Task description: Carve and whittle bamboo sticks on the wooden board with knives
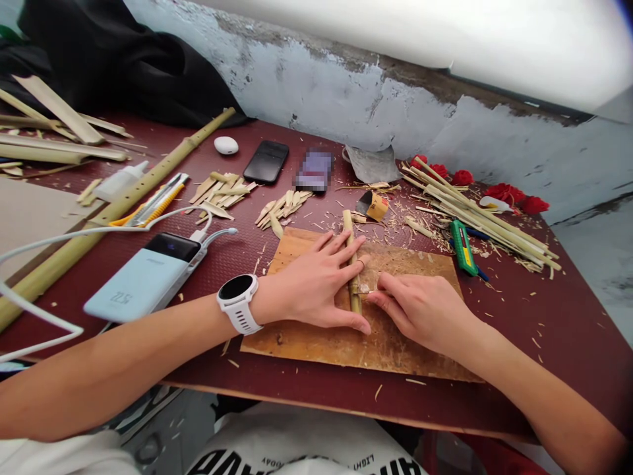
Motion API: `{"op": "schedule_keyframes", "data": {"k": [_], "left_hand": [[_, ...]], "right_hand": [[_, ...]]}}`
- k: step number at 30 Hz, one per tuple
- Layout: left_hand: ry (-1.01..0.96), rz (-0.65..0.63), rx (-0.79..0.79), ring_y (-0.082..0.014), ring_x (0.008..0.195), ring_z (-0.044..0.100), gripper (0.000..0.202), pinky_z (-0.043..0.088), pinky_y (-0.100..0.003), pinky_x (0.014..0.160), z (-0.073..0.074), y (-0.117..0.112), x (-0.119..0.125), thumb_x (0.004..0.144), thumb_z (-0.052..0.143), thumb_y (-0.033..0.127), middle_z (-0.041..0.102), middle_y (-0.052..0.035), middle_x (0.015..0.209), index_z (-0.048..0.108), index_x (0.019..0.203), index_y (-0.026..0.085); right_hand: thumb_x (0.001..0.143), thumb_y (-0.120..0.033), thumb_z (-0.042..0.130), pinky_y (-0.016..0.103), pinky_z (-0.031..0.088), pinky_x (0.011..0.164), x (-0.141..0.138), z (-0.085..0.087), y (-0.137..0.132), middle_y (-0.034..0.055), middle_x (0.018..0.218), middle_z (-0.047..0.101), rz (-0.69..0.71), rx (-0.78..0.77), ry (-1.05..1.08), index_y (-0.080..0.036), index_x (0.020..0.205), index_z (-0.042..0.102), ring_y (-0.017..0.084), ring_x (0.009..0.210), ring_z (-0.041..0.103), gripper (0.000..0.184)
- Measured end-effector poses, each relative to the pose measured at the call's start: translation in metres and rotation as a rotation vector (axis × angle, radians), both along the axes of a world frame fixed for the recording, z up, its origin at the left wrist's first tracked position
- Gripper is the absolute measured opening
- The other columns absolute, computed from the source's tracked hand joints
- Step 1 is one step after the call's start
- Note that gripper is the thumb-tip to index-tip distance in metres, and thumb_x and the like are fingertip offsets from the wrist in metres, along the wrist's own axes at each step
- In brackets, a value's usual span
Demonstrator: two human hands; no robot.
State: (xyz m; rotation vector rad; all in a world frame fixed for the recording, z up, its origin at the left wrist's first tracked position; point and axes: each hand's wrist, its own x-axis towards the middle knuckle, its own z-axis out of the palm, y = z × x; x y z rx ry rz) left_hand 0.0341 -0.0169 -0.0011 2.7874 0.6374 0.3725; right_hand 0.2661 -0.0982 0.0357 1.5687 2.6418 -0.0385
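My left hand (321, 280) lies with fingers spread over a short bamboo stick (349, 223), pressing it against a worn wooden board (306, 346). The stick runs away from me, its far end showing beyond my fingers and its near part between thumb and forefinger. My right hand (420, 307) is closed in a pinch at the board's right side. From its fingertips a small, thin piece (364, 291) reaches to the stick's side; it is too small to tell what it is. Wood shavings lie beyond the board.
A green utility knife (463, 247) and bamboo strips (487, 214) lie on the right. On the left are a light-blue power bank (143, 277) with white cable, a long bamboo pole (64, 264) and a yellow cutter (158, 201). Two phones, one black phone (266, 161), lie behind.
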Motion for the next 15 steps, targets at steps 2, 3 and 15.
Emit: {"op": "schedule_keyframes", "data": {"k": [2, 3, 15], "left_hand": [[0.01, 0.0, -0.001, -0.047, 0.161, 0.017, 0.11, 0.017, -0.063, 0.131, 0.0, 0.0, 0.0, 0.082, 0.055, 0.092, 0.024, -0.0251, 0.171, 0.048, 0.154, 0.008], [0.013, 0.0, -0.002, -0.0469, 0.161, 0.016, 0.111, 0.017, -0.063, 0.132, 0.0, 0.0, 0.0, 0.082, 0.054, 0.092, 0.024, -0.0248, 0.172, 0.048, 0.155, 0.008], [0.035, 0.031, -0.016, -0.0402, 0.164, 0.012, 0.13, 0.012, -0.051, 0.135, -0.001, 0.002, 0.001, 0.081, 0.046, 0.097, 0.014, -0.0255, 0.174, 0.027, 0.163, -0.002]], "right_hand": [[0.113, -0.044, 0.033, 0.033, 0.03, 0.061, 0.002, 0.0, -0.001, 0.0031, 0.079, 0.069, -0.012, 0.008, 0.023, -0.021, 0.094, 0.051, 0.023, 0.074, 0.07, 0.034], [0.113, -0.041, 0.034, 0.033, 0.033, 0.062, 0.003, 0.0, -0.002, 0.0026, 0.079, 0.068, -0.02, -0.001, 0.053, -0.021, 0.097, 0.05, 0.023, 0.073, 0.07, 0.03], [0.096, -0.012, 0.067, 0.027, 0.058, 0.074, 0.03, 0.002, -0.004, 0.0064, 0.115, 0.065, 0.036, 0.071, 0.775, -0.026, 0.124, 0.064, 0.016, 0.095, 0.067, 0.031]]}}
